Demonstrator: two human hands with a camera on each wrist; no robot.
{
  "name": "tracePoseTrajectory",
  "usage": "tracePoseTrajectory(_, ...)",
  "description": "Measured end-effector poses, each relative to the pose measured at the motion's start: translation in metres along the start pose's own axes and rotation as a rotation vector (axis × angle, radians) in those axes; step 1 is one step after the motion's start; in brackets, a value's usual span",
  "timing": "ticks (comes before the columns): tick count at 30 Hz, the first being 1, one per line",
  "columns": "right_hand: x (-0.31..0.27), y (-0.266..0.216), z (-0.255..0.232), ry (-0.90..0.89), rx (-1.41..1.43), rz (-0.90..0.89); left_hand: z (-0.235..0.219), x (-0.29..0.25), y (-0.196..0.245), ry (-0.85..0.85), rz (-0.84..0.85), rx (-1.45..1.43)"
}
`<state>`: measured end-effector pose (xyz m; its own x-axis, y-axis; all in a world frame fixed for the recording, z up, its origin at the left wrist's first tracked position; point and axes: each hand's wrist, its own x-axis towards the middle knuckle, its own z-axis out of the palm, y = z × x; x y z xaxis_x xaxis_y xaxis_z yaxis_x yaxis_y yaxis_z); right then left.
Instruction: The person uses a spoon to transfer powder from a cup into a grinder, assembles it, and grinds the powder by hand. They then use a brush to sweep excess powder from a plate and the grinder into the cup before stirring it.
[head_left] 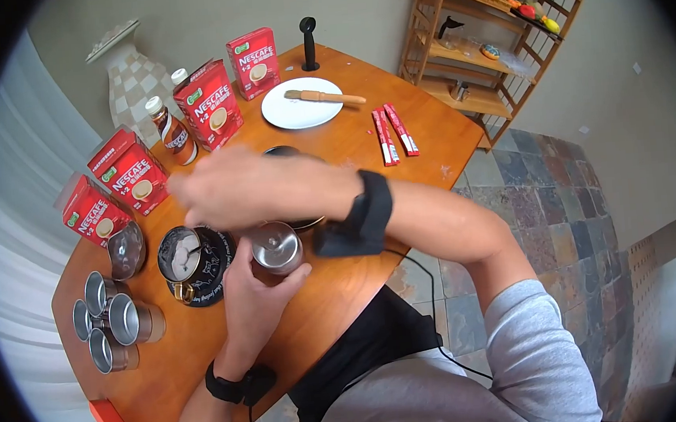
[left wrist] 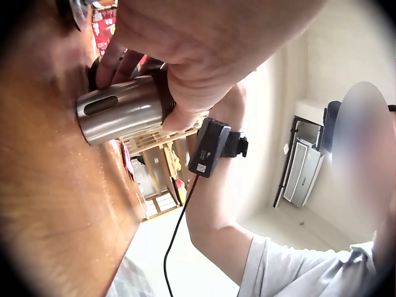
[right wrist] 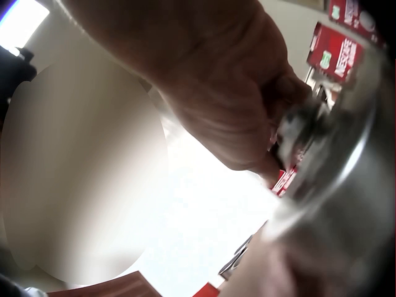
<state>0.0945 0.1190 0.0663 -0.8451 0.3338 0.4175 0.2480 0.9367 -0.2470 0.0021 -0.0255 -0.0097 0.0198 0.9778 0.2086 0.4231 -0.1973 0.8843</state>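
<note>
My left hand (head_left: 257,289) grips a steel manual coffee grinder (head_left: 276,251) standing at the table's near edge. The left wrist view shows its brushed cylinder with an oval slot in the side. Across its top reaches my right hand (head_left: 229,189), blurred, its fingers curled in the right wrist view, where a blurred metal piece (right wrist: 300,133) appears beside them. I cannot tell whether they hold it. To the left, a black mug (head_left: 179,255) with a gold handle stands on a black saucer (head_left: 215,288); pale contents and a spoon are inside. A dark round dish (head_left: 307,223) is mostly hidden behind my right forearm.
Steel cups (head_left: 128,319) and a clear glass bowl (head_left: 127,251) stand at left. Behind are several red coffee boxes (head_left: 212,106), a brown bottle (head_left: 173,133), and a white plate (head_left: 283,116) bearing a brush (head_left: 325,97). Two red sachets (head_left: 386,137) lie right.
</note>
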Motion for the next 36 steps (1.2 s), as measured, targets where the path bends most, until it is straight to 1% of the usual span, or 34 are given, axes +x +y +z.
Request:
tracePoseTrajectory(1, -0.008, 0.014, -0.009, -0.046, -0.01, 0.088, 0.0, 0.0, 0.003, 0.007, -0.008, -0.02)
tracePoseTrajectory(2, -0.023, 0.029, -0.016, -0.006, 0.015, 0.109, 0.001, 0.0, 0.005, 0.016, -0.018, -0.041)
tracePoseTrajectory(3, -0.037, 0.037, -0.027, -0.024, 0.0, 0.196, 0.002, 0.0, 0.006, 0.025, -0.029, -0.061)
tracePoseTrajectory(4, -0.052, 0.031, -0.047, -0.088, 0.0, 0.328, 0.002, -0.001, 0.006, 0.028, -0.028, -0.054)
tracePoseTrajectory(5, -0.071, 0.029, -0.058, -0.088, 0.004, 0.357, 0.002, -0.001, 0.005, 0.03, -0.027, -0.047)
tracePoseTrajectory(6, -0.098, 0.036, -0.062, 0.003, 0.019, 0.273, 0.002, -0.001, 0.005, 0.033, -0.026, -0.04)
tracePoseTrajectory(7, -0.114, 0.022, -0.078, -0.073, 0.03, 0.359, 0.002, 0.0, 0.005, 0.027, -0.021, -0.047)
tracePoseTrajectory(8, -0.13, 0.007, -0.09, -0.099, 0.129, 0.429, 0.002, 0.0, 0.005, 0.021, -0.016, -0.054)
tracePoseTrajectory(9, -0.145, -0.005, -0.097, -0.141, 0.17, 0.456, 0.001, 0.0, 0.004, 0.015, -0.012, -0.061)
tracePoseTrajectory(10, -0.158, -0.02, -0.102, -0.176, 0.161, 0.425, 0.001, 0.0, 0.003, 0.015, -0.024, -0.069)
tracePoseTrajectory(11, -0.165, -0.036, -0.107, -0.3, 0.147, 0.461, 0.001, 0.0, 0.002, 0.012, -0.037, -0.074)
tracePoseTrajectory(12, -0.168, -0.05, -0.107, -0.355, 0.153, 0.398, 0.001, 0.0, 0.002, 0.006, -0.049, -0.077)
tracePoseTrajectory(13, -0.166, -0.066, -0.107, -0.411, 0.182, 0.297, 0.001, 0.0, 0.003, 0.013, -0.038, -0.072)
tracePoseTrajectory(14, -0.165, -0.074, -0.091, -0.303, 0.307, 0.094, 0.001, 0.0, 0.006, 0.016, -0.026, -0.064)
tracePoseTrajectory(15, -0.158, -0.083, -0.076, -0.324, 0.357, 0.04, 0.001, 0.0, 0.009, 0.019, -0.012, -0.055)
tracePoseTrajectory(16, -0.146, -0.095, -0.068, -0.333, 0.369, 0.029, 0.002, -0.001, 0.01, 0.016, -0.048, -0.083)
tracePoseTrajectory(17, -0.13, -0.105, -0.059, -0.292, 0.257, -0.049, 0.003, -0.001, 0.012, 0.014, -0.085, -0.112)
tracePoseTrajectory(19, -0.096, -0.112, -0.045, -0.296, 0.069, -0.179, 0.003, -0.002, 0.007, 0.001, -0.189, -0.212)
tracePoseTrajectory(21, -0.059, -0.107, -0.035, -0.383, -0.079, -0.284, 0.028, -0.005, 0.025, 0.25, -0.091, 0.006)
tracePoseTrajectory(22, -0.048, -0.094, -0.004, -0.162, 0.042, -0.277, 0.027, -0.006, 0.021, 0.23, -0.049, 0.042)
tracePoseTrajectory(23, -0.037, -0.082, 0.008, -0.128, 0.023, -0.25, 0.026, -0.008, 0.016, 0.211, -0.006, 0.077)
tracePoseTrajectory(24, -0.023, -0.066, 0.014, -0.094, 0.004, -0.222, 0.01, -0.008, -0.012, 0.051, 0.03, 0.036)
tracePoseTrajectory(25, -0.008, -0.05, 0.015, -0.063, -0.016, -0.194, 0.0, -0.009, -0.027, -0.108, 0.065, -0.009)
tracePoseTrajectory(26, 0.004, -0.037, 0.014, -0.035, -0.036, -0.169, 0.002, 0.0, -0.004, 0.065, 0.264, 0.098)
tracePoseTrajectory(28, 0.001, -0.011, -0.007, -0.083, -0.033, 0.044, 0.003, -0.001, 0.0, 0.051, 0.019, -0.045)
tracePoseTrajectory(29, -0.006, 0.005, -0.014, -0.082, -0.031, 0.127, -0.001, 0.0, 0.004, 0.01, -0.048, 0.064)
tracePoseTrajectory(30, -0.017, 0.019, -0.022, -0.084, -0.03, 0.209, -0.001, 0.0, 0.007, -0.008, -0.081, -0.004)
tracePoseTrajectory(32, -0.053, 0.025, -0.047, -0.061, -0.023, 0.332, 0.003, -0.001, 0.001, 0.06, 0.019, -0.003)
tracePoseTrajectory(33, -0.072, 0.025, -0.059, -0.039, -0.015, 0.342, 0.001, -0.002, 0.003, 0.067, 0.017, 0.033)
tracePoseTrajectory(34, -0.093, 0.02, -0.068, -0.016, -0.005, 0.352, 0.001, -0.002, 0.008, 0.071, 0.014, -0.003)
tracePoseTrajectory(36, -0.124, -0.005, -0.088, -0.081, 0.053, 0.472, -0.002, -0.002, 0.01, 0.048, 0.001, 0.018)
